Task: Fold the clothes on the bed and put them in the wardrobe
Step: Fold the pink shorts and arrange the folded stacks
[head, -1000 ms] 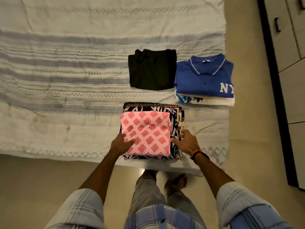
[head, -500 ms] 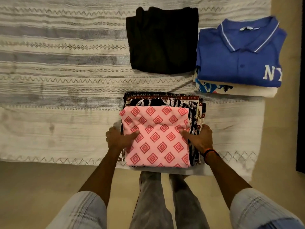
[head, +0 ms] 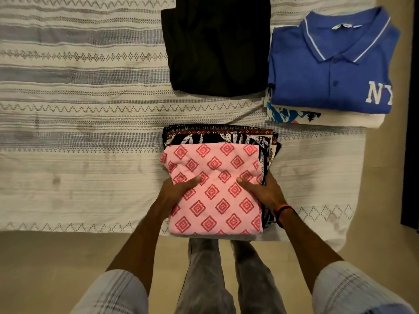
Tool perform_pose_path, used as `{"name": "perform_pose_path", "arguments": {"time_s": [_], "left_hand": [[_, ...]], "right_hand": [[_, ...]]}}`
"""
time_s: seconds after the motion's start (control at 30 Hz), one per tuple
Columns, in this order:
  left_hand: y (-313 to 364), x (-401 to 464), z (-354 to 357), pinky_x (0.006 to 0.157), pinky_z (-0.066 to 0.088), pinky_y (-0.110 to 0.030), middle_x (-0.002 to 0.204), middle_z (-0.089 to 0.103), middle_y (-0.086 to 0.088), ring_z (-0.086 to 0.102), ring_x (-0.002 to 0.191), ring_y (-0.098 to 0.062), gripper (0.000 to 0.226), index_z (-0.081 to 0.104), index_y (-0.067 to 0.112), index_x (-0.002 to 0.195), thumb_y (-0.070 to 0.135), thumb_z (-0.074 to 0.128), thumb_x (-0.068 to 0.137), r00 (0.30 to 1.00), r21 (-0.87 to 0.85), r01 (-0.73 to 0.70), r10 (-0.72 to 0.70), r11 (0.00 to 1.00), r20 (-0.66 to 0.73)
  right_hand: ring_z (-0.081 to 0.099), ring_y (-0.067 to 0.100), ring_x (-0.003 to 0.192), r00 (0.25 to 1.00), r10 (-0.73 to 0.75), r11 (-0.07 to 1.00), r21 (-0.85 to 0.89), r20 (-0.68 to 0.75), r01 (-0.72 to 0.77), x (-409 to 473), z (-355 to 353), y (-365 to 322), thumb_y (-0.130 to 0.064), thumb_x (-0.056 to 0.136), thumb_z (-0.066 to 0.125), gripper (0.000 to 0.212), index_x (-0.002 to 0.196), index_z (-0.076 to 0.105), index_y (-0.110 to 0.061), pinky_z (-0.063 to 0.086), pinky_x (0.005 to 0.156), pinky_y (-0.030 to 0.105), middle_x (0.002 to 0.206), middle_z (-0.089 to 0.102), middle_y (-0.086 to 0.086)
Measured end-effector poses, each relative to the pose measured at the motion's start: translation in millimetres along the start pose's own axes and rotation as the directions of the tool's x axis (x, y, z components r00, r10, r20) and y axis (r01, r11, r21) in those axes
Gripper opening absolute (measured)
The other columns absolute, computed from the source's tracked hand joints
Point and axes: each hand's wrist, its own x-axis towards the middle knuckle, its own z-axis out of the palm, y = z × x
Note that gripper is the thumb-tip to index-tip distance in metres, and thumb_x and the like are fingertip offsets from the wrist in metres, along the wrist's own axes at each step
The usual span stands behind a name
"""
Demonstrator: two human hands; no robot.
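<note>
A folded pink cloth with red diamonds (head: 217, 177) tops a stack over a black-and-white patterned cloth (head: 226, 135) at the bed's near edge. My left hand (head: 175, 191) grips the stack's left side, thumb on top and fingers hidden under it. My right hand (head: 263, 191) grips the right side the same way. The stack's near edge overhangs the bed. Farther back lie a folded black garment (head: 217, 46) and a blue polo shirt (head: 331, 64) on a white printed cloth (head: 317, 116).
The bed carries a white and grey striped bedspread (head: 79, 98). Beige floor (head: 56, 268) runs along the near edge and to the right. A dark wardrobe edge (head: 411, 155) shows at the far right. My legs stand below the stack.
The view has moved closer to the bed. Both hands have slid in from the stack's sides and closed on it, and the stack has come toward the bed's edge.
</note>
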Motion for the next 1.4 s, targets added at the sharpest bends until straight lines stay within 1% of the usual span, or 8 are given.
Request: {"name": "perform_pose_path", "arguments": {"time_s": [0.17, 0.3, 0.37, 0.47, 0.6, 0.8, 1.13, 1.4], "left_hand": [[-3, -1, 6, 0.058, 0.057, -0.030, 0.101, 0.075, -0.005, 0.074, 0.083, -0.020, 0.035, 0.061, 0.021, 0.110, 0.025, 0.079, 0.080, 0.998, -0.036, -0.040, 0.038, 0.999, -0.049], [1, -19, 11, 0.061, 0.059, -0.035, 0.100, 0.076, -0.006, 0.075, 0.083, -0.023, 0.042, 0.059, 0.017, 0.116, 0.022, 0.079, 0.079, 0.994, -0.058, -0.092, 0.088, 0.994, -0.066], [6, -31, 14, 0.068, 0.059, -0.039, 0.101, 0.076, -0.006, 0.074, 0.086, -0.024, 0.041, 0.062, 0.016, 0.115, 0.021, 0.080, 0.079, 0.993, -0.061, -0.110, 0.106, 0.992, -0.058], [16, -57, 22, 0.066, 0.059, -0.036, 0.102, 0.076, -0.006, 0.074, 0.087, -0.023, 0.038, 0.063, 0.018, 0.113, 0.023, 0.080, 0.079, 0.989, -0.044, -0.142, 0.140, 0.989, -0.051], [30, -97, 40, 0.064, 0.060, -0.037, 0.099, 0.076, -0.007, 0.074, 0.086, -0.025, 0.039, 0.064, 0.014, 0.113, 0.021, 0.080, 0.078, 0.984, -0.036, -0.178, 0.177, 0.983, -0.035], [43, -166, 97, 0.079, 0.059, -0.049, 0.100, 0.076, -0.008, 0.074, 0.088, -0.027, 0.041, 0.065, 0.014, 0.114, 0.022, 0.081, 0.078, 0.959, 0.025, -0.282, 0.282, 0.959, 0.003], [24, -234, 259, 0.085, 0.057, -0.054, 0.103, 0.075, -0.010, 0.073, 0.092, -0.032, 0.041, 0.066, 0.014, 0.116, 0.019, 0.081, 0.078, 0.921, -0.035, -0.386, 0.387, 0.922, 0.034], [34, -255, 377, 0.082, 0.058, -0.049, 0.102, 0.075, -0.009, 0.074, 0.090, -0.031, 0.042, 0.064, 0.017, 0.116, 0.021, 0.081, 0.078, 0.917, -0.063, -0.393, 0.396, 0.917, 0.040]], "right_hand": [[0.071, 0.021, 0.101, 0.994, -0.071, 0.990, 0.131, 0.080, 0.060, 1, -2, 7, -0.044, 0.067, 0.087, 0.080, 0.136, 0.048, -0.029, 0.056, 0.088, 0.056, 0.118, 0.071, 0.000], [0.072, 0.024, 0.099, 0.987, -0.136, 0.974, 0.197, 0.089, 0.117, -9, -6, 3, -0.030, 0.076, 0.084, 0.069, 0.136, 0.050, -0.025, 0.056, 0.086, 0.056, 0.115, 0.072, 0.003], [0.072, 0.025, 0.099, 0.983, -0.159, 0.967, 0.217, 0.090, 0.137, -18, -11, -2, -0.032, 0.074, 0.084, 0.071, 0.136, 0.050, -0.025, 0.056, 0.086, 0.056, 0.114, 0.073, 0.003], [0.072, 0.026, 0.098, 0.977, -0.196, 0.954, 0.244, 0.079, 0.172, -37, -24, -11, -0.042, 0.066, 0.086, 0.084, 0.139, 0.047, -0.025, 0.056, 0.086, 0.055, 0.113, 0.073, 0.002], [0.073, 0.025, 0.095, 0.972, -0.233, 0.938, 0.274, 0.038, 0.214, -71, -51, -19, -0.024, 0.075, 0.085, 0.061, 0.128, 0.055, -0.020, 0.058, 0.084, 0.054, 0.110, 0.074, 0.003], [0.074, 0.025, 0.090, 0.945, -0.326, 0.897, 0.309, -0.015, 0.314, -131, -117, -22, -0.016, 0.080, 0.080, 0.046, 0.121, 0.059, -0.017, 0.059, 0.079, 0.052, 0.106, 0.075, 0.005], [0.074, 0.024, 0.087, 0.883, -0.467, 0.814, 0.370, -0.041, 0.448, -176, -285, 15, -0.011, 0.081, 0.078, 0.035, 0.113, 0.066, -0.016, 0.060, 0.071, 0.039, 0.102, 0.076, 0.005], [0.074, 0.025, 0.090, 0.869, -0.492, 0.816, 0.319, -0.053, 0.482, -178, -406, 30, -0.022, 0.078, 0.082, 0.042, 0.116, 0.065, -0.019, 0.059, 0.082, 0.050, 0.103, 0.076, 0.002]]}}
